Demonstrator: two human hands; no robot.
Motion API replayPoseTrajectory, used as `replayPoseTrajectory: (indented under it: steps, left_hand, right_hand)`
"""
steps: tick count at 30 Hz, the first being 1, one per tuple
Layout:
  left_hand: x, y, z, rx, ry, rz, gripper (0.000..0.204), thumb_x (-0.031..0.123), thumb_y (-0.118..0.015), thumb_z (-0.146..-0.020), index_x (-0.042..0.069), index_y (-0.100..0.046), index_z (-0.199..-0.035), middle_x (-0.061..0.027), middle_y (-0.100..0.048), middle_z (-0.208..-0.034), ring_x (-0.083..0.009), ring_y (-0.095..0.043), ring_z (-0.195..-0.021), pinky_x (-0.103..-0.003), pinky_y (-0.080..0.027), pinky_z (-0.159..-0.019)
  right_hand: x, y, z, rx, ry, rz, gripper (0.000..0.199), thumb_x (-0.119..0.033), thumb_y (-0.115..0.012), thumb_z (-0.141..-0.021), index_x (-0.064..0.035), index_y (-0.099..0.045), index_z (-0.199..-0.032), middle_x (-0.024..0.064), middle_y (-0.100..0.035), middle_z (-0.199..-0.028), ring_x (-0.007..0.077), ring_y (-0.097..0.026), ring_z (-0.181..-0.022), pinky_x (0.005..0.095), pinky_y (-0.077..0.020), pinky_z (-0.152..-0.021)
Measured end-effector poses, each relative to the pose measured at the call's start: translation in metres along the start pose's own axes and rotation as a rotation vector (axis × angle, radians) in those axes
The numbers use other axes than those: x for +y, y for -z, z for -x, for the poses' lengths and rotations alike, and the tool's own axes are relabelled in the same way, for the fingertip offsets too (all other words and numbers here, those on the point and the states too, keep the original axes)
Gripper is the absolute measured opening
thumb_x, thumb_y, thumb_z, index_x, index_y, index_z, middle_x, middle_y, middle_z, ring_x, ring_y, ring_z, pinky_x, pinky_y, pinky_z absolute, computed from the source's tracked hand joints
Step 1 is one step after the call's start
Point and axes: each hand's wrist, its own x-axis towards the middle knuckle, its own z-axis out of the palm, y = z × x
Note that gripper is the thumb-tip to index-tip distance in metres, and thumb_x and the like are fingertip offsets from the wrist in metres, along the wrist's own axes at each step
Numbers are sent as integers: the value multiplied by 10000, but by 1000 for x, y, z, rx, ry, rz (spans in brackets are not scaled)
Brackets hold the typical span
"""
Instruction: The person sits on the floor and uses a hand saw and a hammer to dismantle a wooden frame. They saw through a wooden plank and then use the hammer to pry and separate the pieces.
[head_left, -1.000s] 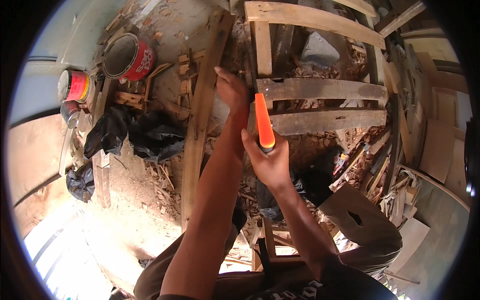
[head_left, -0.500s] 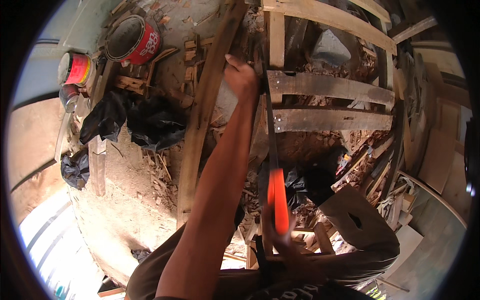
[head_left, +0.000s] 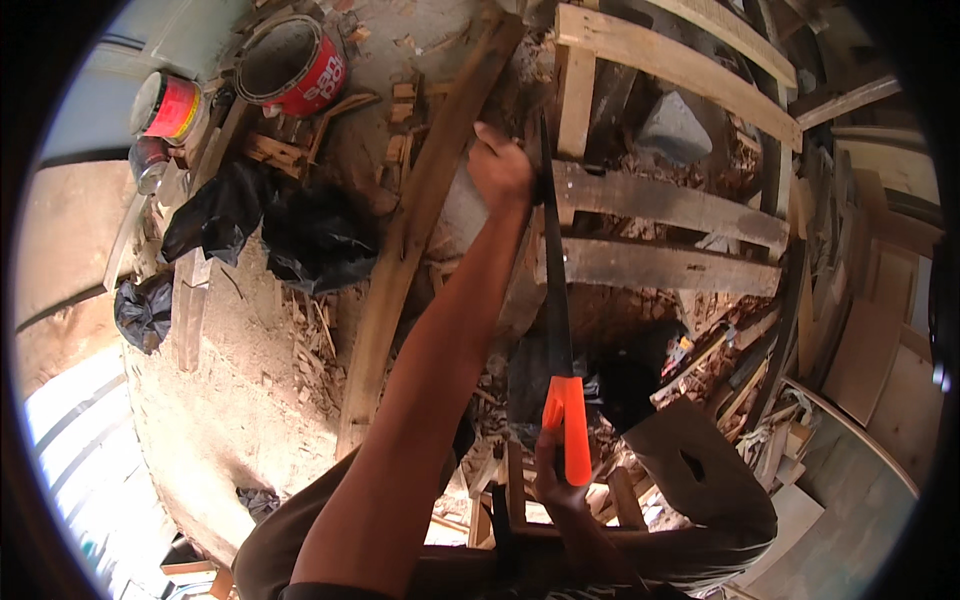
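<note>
My right hand [head_left: 558,478] is closed round the orange handle [head_left: 568,430] of a handsaw, low in the middle of the view. Its long dark blade [head_left: 556,290] points away from me along the left edge of a wooden pallet [head_left: 680,205]. At that edge, just left of the blade, my left hand [head_left: 502,175] grips the pallet, with the thumb out to the left and the other fingers mostly hidden. Dark, weathered slats run rightward from the blade, and paler ones lie farther off. Where the saw teeth touch the wood cannot be made out.
A long plank [head_left: 415,215] slants along the left of my forearm. Black plastic bags [head_left: 320,240], a red bucket [head_left: 312,85] and a smaller red-labelled can [head_left: 168,108] lie beyond it. Wood scraps litter the ground. A grey block [head_left: 675,128] shows between the slats; boards [head_left: 870,340] lean at right.
The view has shifted slightly. The saw handle now sits lower in the picture, nearer me, and looks less blurred. My left hand stays at the pallet's edge.
</note>
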Motion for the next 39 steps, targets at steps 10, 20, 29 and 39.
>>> replayPoseTrajectory:
  steps: [10, 20, 29, 39]
  left_hand:
    - [0, -4, -10, -55, 56, 8, 634, 354, -293, -1035, -103, -664, -798, -326, -655, -791, -521, -626, -851, -562, -453, -794]
    - [9, 6, 3, -174, 214, -9, 657, 422, -330, -1034, -163, -629, -1020, -345, -651, -1001, -493, -604, -1000, -483, -439, -911]
    - [-1, 3, 8, -56, 105, 8, 612, 342, -311, -1042, -80, -633, -737, -281, -662, -758, -493, -629, -782, -539, -457, -743]
    - [-5, -9, 7, 63, 99, 167, 571, 320, -289, -1046, -36, -644, -777, -249, -657, -729, -481, -611, -764, -556, -440, -773]
  right_hand:
    - [9, -14, -34, -108, -55, 35, 164, -4, -677, -832, 8, -655, -995, 72, -663, -833, 116, -638, -735, 277, -537, -632]
    - [-10, -44, -114, -27, -282, -386, 53, -59, -673, -886, -68, -665, -833, -21, -598, -746, 24, -505, -652, 230, -437, -576]
    - [-13, -5, -75, -119, -299, -375, 292, -13, -658, -900, 28, -622, -1187, 55, -670, -914, 83, -639, -837, 219, -498, -690]
    - [-75, 49, 2, -53, -128, -146, 222, -59, -627, -922, 62, -620, -1108, 65, -651, -821, 123, -628, -741, 284, -539, -705]
